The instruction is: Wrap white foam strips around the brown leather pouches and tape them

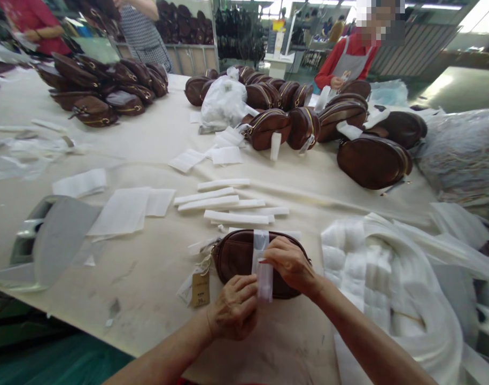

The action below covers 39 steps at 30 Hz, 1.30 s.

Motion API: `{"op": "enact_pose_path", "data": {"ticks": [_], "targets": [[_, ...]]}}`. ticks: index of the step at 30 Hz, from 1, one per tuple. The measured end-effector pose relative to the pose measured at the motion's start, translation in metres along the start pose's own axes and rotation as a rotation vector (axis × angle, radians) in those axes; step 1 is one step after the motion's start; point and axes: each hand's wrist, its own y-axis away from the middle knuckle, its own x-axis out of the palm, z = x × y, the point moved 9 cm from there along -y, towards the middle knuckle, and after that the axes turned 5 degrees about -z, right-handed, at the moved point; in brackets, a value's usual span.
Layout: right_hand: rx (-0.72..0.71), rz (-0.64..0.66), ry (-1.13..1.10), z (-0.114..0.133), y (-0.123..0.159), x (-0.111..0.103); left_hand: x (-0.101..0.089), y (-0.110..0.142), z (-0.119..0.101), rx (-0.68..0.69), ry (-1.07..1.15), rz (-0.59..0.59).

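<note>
A dark brown oval leather handbag [236,254] lies on the table in front of me. Round its middle runs a translucent white wrapping strip [265,283], its lower end hanging past the bag's near edge. My right hand [288,262] is closed over the strip on the bag's front, thumb and fingers pinched on it. At the bag's lower edge, just left of the strip, my left hand [236,307] is closed with curled fingers; its fingertips are hidden. A brown price tag [200,289] hangs on a string from the bag's left end.
Beyond the bag lie several white foam strips [236,218] and white sheets [122,211]. A tape dispenser [47,240] stands left, a white foam roll [420,283] right. Brown bags [268,128] are heaped farther back. A person in an apron [350,61] stands across the table.
</note>
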Motion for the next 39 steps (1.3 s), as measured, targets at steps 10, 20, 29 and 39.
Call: {"op": "enact_pose_path", "data": {"ticks": [10,20,29,39], "targets": [[0.182,0.012,0.099,-0.040,0.009,0.024,-0.003,-0.001,0.003,-0.027,-0.004,-0.066],[0.206,0.016,0.106,-0.044,0.012,0.028,0.007,-0.025,0.000,0.006,-0.376,-0.016],[0.354,0.006,0.230,-0.054,0.012,0.029,0.022,-0.020,0.009,0.012,-0.557,0.059],[0.451,-0.060,0.348,-0.061,0.015,0.032,0.024,-0.022,0.008,0.031,-0.552,0.085]]}}
